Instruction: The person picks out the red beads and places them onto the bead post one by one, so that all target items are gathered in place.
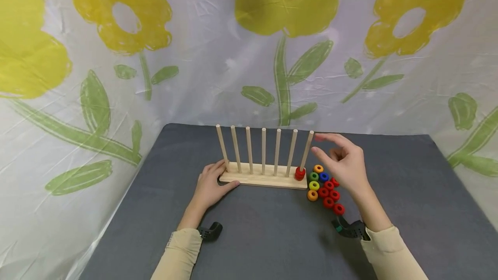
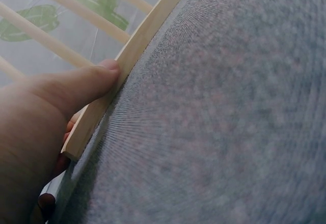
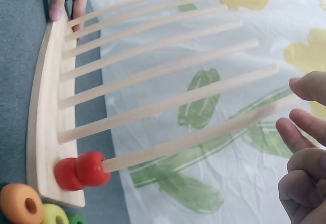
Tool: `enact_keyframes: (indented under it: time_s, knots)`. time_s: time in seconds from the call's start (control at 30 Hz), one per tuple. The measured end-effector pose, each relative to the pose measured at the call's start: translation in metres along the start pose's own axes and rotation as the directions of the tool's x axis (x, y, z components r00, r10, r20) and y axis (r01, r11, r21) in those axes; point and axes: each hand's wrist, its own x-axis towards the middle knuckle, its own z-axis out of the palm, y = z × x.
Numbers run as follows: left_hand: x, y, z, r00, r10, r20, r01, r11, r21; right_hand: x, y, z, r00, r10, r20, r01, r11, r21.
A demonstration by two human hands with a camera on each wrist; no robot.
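Note:
A wooden peg rack with a row of several upright pegs lies across the table. My left hand grips the rack's left end, thumb along the front edge and fingers behind. Two red beads sit stacked at the foot of the rightmost peg. My right hand is raised beside the tip of that peg, thumb and index finger apart with nothing between them. The other fingers of this hand are bent toward the palm.
Loose beads lie right of the rack: several red ones, a blue one, a green one, a yellow one and two orange ones. A flower-printed cloth hangs behind the dark grey table.

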Motion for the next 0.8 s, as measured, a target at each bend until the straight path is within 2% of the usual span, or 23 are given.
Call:
enact_keyframes:
  time_s: [0.3,0.63,0.8]
  knots:
    - [0.000,0.001,-0.002,1.000,0.004,0.010,-0.004,1.000,0.012,-0.021,0.021,-0.012,0.999,0.048,-0.008,-0.048,0.996,-0.077]
    - [0.001,0.003,-0.002,1.000,0.004,-0.005,-0.004,1.000,-0.015,-0.049,0.040,-0.024,0.992,0.119,0.047,-0.109,0.979,-0.169]
    - [-0.003,0.003,-0.002,1.000,0.000,-0.001,0.000,1.000,-0.019,-0.068,0.050,-0.030,0.984,0.177,0.010,-0.173,0.972,-0.161]
